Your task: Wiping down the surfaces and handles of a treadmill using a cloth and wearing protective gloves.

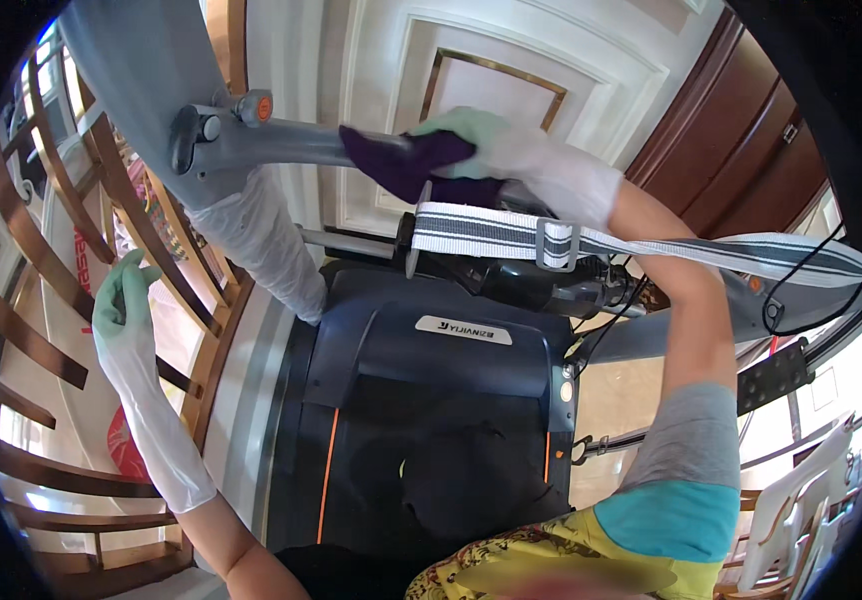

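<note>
Pressing a purple cloth [413, 160] under closed right-hand fingers [471, 130] onto the grey handlebar [291, 140]; left hand [123, 300] open, empty

A white panelled wall [471, 60] with gilt trim meets a dark wooden door [741, 120] and curved wooden railing [101, 200].

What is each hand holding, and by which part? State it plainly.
The right hand presses a dark purple cloth against the treadmill's grey handlebar, its fingers bunched over the cloth's near end. The left hand holds nothing; its fingers are spread beside the wooden railing.
</note>
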Motion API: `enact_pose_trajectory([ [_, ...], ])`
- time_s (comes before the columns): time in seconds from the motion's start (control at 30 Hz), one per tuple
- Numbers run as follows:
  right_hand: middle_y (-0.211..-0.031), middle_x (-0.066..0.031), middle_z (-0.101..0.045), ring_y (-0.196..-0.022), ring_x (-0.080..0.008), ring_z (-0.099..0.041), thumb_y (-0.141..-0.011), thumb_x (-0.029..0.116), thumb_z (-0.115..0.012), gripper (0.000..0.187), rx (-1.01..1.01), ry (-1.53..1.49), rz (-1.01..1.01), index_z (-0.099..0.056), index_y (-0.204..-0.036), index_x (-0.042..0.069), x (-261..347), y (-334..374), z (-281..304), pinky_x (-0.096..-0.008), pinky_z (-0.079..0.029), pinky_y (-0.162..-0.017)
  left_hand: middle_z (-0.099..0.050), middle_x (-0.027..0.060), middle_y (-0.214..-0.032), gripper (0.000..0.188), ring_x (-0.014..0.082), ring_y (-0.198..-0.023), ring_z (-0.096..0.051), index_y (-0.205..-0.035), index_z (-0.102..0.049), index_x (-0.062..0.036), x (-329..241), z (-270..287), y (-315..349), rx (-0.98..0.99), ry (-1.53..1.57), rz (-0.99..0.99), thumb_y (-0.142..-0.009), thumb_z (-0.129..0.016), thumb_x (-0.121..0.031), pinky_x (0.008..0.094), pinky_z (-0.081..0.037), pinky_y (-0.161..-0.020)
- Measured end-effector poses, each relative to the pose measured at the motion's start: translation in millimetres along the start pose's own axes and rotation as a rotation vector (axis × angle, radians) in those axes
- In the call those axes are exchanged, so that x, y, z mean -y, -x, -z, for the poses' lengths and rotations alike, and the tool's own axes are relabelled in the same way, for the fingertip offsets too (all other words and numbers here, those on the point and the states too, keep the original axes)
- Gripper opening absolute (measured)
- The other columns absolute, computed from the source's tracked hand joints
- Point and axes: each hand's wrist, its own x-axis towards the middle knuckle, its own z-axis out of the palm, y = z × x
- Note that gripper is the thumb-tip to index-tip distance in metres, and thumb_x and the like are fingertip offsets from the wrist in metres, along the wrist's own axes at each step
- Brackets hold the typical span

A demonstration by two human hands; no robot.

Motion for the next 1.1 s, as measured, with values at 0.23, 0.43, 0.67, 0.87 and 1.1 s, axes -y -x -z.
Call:
enact_pose_trajectory([
  [0.23, -0.135, -0.0144, -0.061, -0.125, -0.0292, -0.059, -0.086, 0.009, -0.066, 0.051, -0.087, -0.080, -0.361, -0.059, -0.137, 0.011, -32.5, 84.8, 18.2, -0.0397, -0.047, -0.106, -0.074, 0.0037, -0.096, 0.031, 0.0077, -0.095, -0.063, -0.125, -0.068, -0.0033, 9.8, 7.7, 2.5, -0.046, -0.032, 0.009, -0.103, -0.059, -0.023, 0.0242, -0.045, -0.093],
  [0.43, -0.117, -0.0125, -0.070, -0.112, -0.0309, -0.066, -0.085, 0.039, -0.076, 0.045, -0.233, 0.380, -0.173, -0.067, -0.123, 0.015, 15.1, 1.5, -15.1, -0.0397, -0.051, -0.096, -0.074, 0.0028, -0.092, 0.028, 0.0038, -0.077, -0.061, -0.123, -0.071, -0.0045, -14.8, -7.2, 15.0, -0.191, 0.013, 0.001, -0.103, -0.058, -0.020, 0.0211, -0.046, -0.077],
  [0.67, -0.124, -0.0147, -0.067, -0.116, -0.0329, -0.064, -0.088, 0.035, -0.075, 0.045, -0.162, 0.103, -0.239, -0.067, -0.126, 0.012, 31.6, -21.0, -22.8, -0.0418, -0.050, -0.100, -0.074, 0.0020, -0.097, 0.025, -0.0004, -0.063, -0.056, -0.119, -0.071, 0.0004, -37.8, -28.5, 24.0, -0.212, 0.158, -0.214, -0.100, -0.061, -0.012, 0.0158, -0.040, -0.058],
  [0.87, -0.120, -0.0132, -0.070, -0.111, -0.0264, -0.068, -0.089, 0.018, -0.070, 0.036, -0.296, 0.367, -0.387, -0.068, -0.125, 0.015, 54.2, 83.7, 28.7, -0.0365, -0.051, -0.097, -0.074, 0.0142, -0.101, 0.022, 0.0202, -0.071, -0.068, -0.112, -0.074, -0.0081, -86.1, -58.7, 55.3, 0.104, -0.069, -0.237, -0.091, -0.067, -0.009, 0.0316, -0.053, -0.068],
  [1.1, -0.122, -0.0135, -0.068, -0.106, -0.0258, -0.069, -0.095, 0.023, -0.073, 0.044, -1.438, -0.468, -0.621, -0.060, -0.131, 0.001, 120.6, 231.6, 27.7, -0.0358, -0.055, -0.090, -0.069, 0.0219, -0.083, 0.009, 0.0421, -0.078, -0.066, -0.095, -0.069, -0.0010, -59.2, -111.1, 92.2, 0.560, -0.094, -0.602, -0.090, -0.063, -0.006, 0.0481, -0.052, -0.071],
])
